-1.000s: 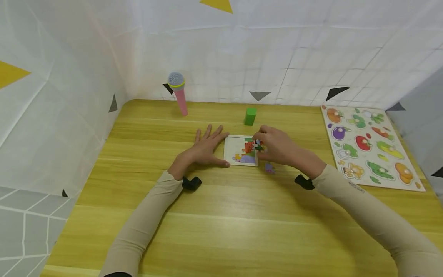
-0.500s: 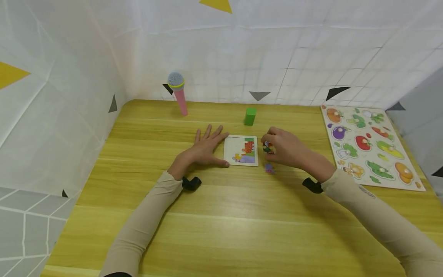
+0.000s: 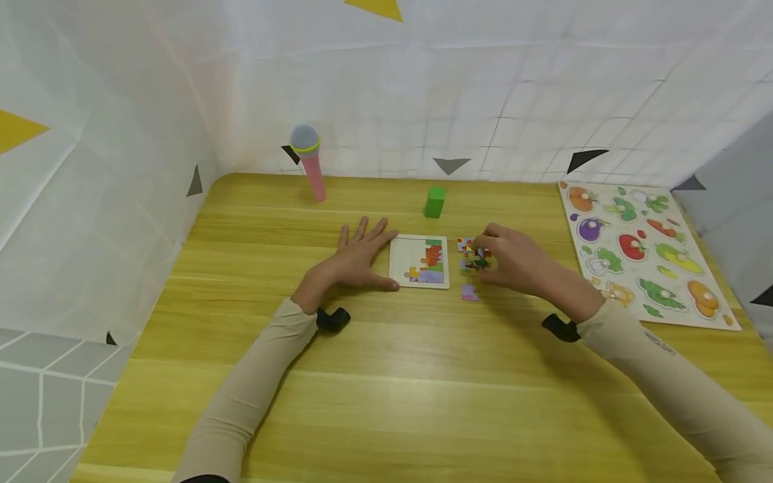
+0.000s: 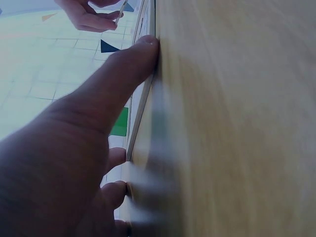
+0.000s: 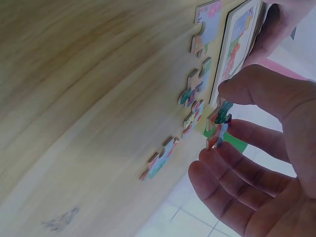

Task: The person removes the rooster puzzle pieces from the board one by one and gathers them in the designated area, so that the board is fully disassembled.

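My left hand [image 3: 350,261] lies spread on the table, with thumb and index finger at the left edge of a small framed jigsaw tray [image 3: 403,253]. In the left wrist view the thumb [image 4: 131,64] presses against the tray's side. Several joined pieces fill the tray's right and lower part; its upper left is bare wood. To the tray's right, my right hand [image 3: 513,261] pinches a jigsaw piece [image 5: 220,121] between thumb and fingers, raised over the table. Beneath and beside it lie loose pieces, among them a lilac one [image 3: 469,292] and a multicoloured one [image 3: 464,244].
Behind the tray stands a green block [image 3: 434,202]. A pink toy microphone [image 3: 313,168] stands at the back left. On the right lies a vegetable peg puzzle board [image 3: 649,258]. White sheeting [image 3: 386,100] rises behind the table.
My right hand has drawn back to the right from the tray's right edge, still pinching the piece, and more loose pieces show. My left hand has stayed in place.
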